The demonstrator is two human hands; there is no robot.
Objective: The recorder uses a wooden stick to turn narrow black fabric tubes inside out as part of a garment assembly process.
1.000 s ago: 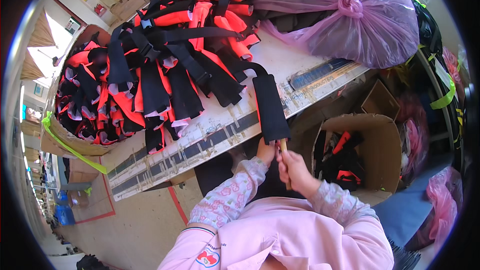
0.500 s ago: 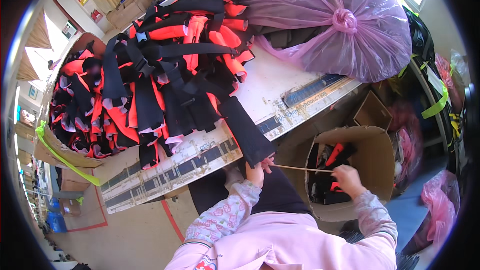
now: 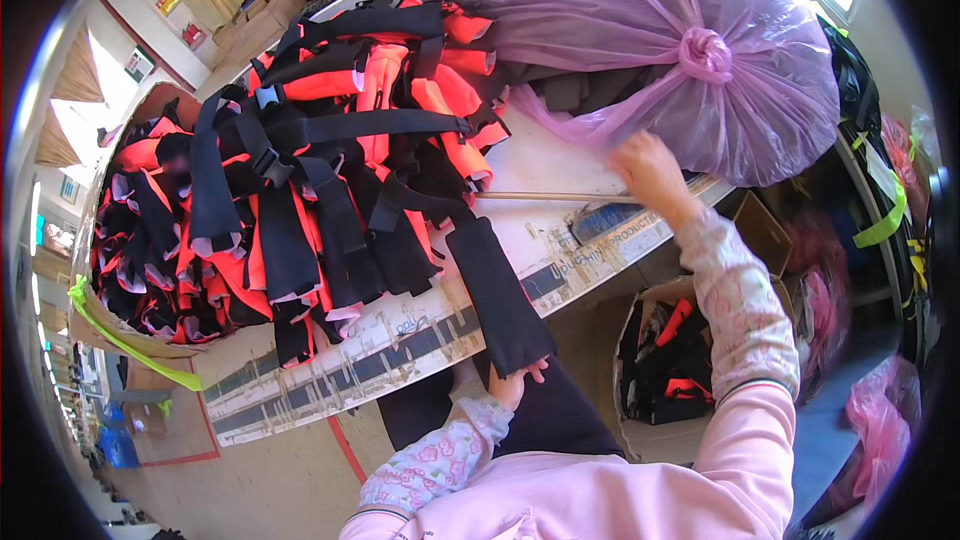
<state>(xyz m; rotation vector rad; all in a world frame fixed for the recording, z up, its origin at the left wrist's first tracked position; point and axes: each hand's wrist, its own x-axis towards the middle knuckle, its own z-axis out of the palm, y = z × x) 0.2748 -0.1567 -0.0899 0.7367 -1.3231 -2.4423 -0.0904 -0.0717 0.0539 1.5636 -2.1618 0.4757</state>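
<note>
A long black fabric tube (image 3: 500, 290) hangs over the table's front edge, its upper end joined to a black webbing strap. My left hand (image 3: 512, 384) is closed on the tube's lower end, partly hidden by the fabric. Farther up over the table, my right hand (image 3: 650, 178) is closed round one end of a thin pale stick (image 3: 560, 197). The stick points left, with its far tip beside the tube's upper end and the strap. To the left lies a large heap of black and neon-orange padded fabric pieces (image 3: 285, 240) with straps and buckles.
A big tied purple plastic bag (image 3: 765, 120) fills the far right of the worn white table (image 3: 545, 155). Below the table's right side stands a cardboard box (image 3: 640, 430) holding black and orange pieces. A neon-yellow strip (image 3: 135, 335) hangs at the left, and pink bags (image 3: 880, 410) lie at right.
My right hand has swung up and away from above the cardboard box to over the table, carrying the stick. My left hand keeps hold of the tube's end, slightly lower now.
</note>
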